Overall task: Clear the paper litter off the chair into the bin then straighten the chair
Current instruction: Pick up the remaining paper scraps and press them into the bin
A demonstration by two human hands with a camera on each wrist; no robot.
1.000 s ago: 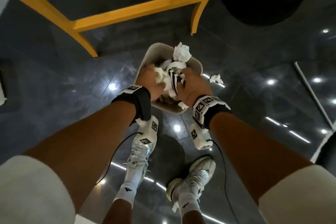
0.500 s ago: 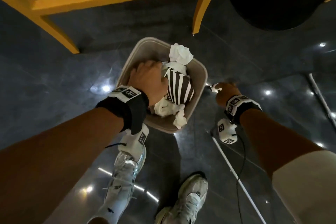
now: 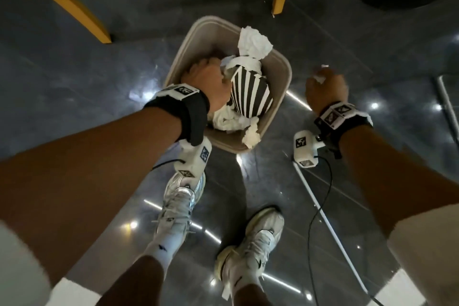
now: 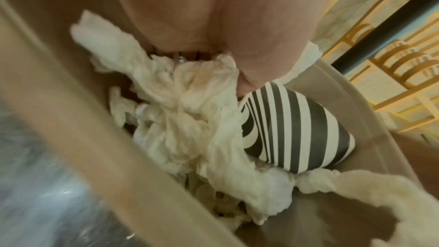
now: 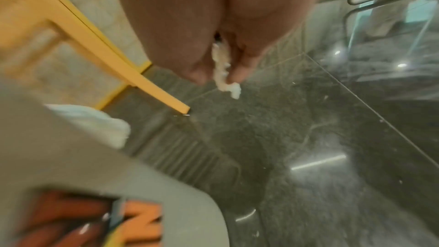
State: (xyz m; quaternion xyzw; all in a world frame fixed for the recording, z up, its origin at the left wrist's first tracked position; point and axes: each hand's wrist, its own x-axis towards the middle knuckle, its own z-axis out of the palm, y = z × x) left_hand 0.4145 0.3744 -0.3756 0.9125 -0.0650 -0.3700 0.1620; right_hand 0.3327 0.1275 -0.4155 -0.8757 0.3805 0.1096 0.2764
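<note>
While left hand [image 3: 207, 84] seemingly presses binned tissues [image 4: 190, 112], fingers hidden, right hand [image 3: 325, 89] pinches scrap [image 5: 224, 70].

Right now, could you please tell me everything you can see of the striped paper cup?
The striped paper cup is black and white, apparently paper, with its rim crumpled. It lies tilted in the beige bin, bedded among crumpled white tissues. The left hand presses the litter beside it.

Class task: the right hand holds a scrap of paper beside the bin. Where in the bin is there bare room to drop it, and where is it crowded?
Free: the far left corner inside the bin, between its rim and the left hand. Crowded: the middle and near side, filled by the striped paper and crumpled tissue. The right hand pinches the scrap over bare floor right of the bin.
</note>
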